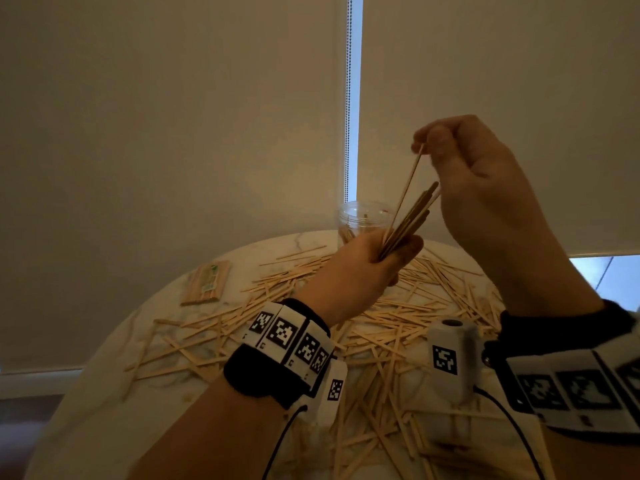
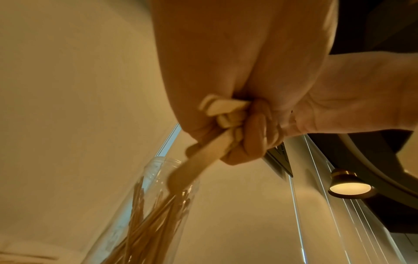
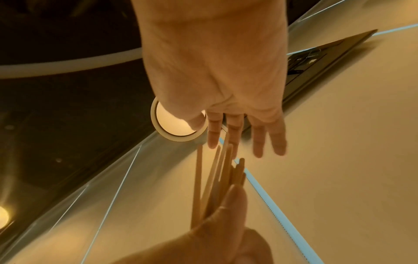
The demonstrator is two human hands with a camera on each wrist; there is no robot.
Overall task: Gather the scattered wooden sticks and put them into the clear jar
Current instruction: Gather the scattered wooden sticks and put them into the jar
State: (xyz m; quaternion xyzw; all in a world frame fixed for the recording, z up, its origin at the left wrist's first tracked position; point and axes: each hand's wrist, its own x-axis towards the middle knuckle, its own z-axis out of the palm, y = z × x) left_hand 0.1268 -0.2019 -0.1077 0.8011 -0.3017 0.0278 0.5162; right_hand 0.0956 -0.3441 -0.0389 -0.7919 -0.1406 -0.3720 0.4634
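Observation:
My left hand (image 1: 391,251) grips a bundle of wooden sticks (image 1: 414,218) by its lower end, held tilted above the table. My right hand (image 1: 424,142) is higher up and pinches the top of a single stick (image 1: 405,188) that fans out from the bundle. The clear jar (image 1: 360,220) stands just behind the left hand at the table's far edge. In the left wrist view the jar (image 2: 144,205) holds several sticks, and the gripped sticks' ends (image 2: 217,109) poke out of my fist. Many loose sticks (image 1: 398,317) lie scattered across the table.
The round marble table (image 1: 104,393) carries a wrapped pack of sticks (image 1: 207,282) at the far left. A roller blind with a bead chain (image 1: 348,98) hangs behind the jar. Wrist camera cables (image 1: 512,420) trail near the front edge.

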